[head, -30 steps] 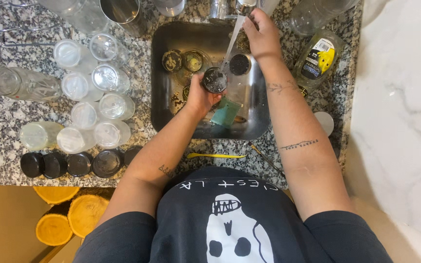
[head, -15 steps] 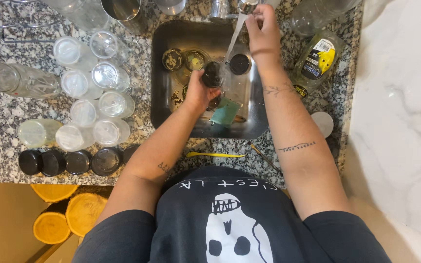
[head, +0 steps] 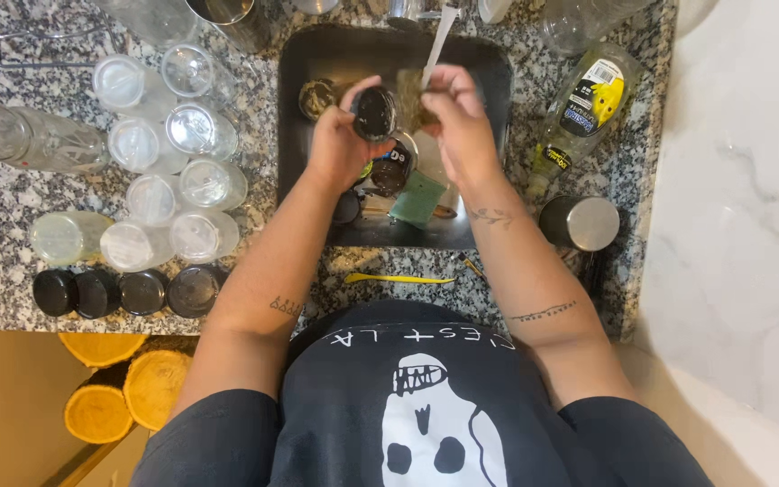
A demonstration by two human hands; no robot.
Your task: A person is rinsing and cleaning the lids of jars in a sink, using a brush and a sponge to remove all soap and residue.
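Left hand (head: pixel 340 144) grips a wet, likely slippery dark jar lid (head: pixel 375 113) by its rim; right hand (head: pixel 457 122) closes on a scrub sponge (head: pixel 410 97).

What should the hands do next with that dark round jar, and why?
Probably tip the dark jar under the thin water stream. The left hand holds it over the sink, the right hand presses a sponge beside it, and the water falls just right of the jar.
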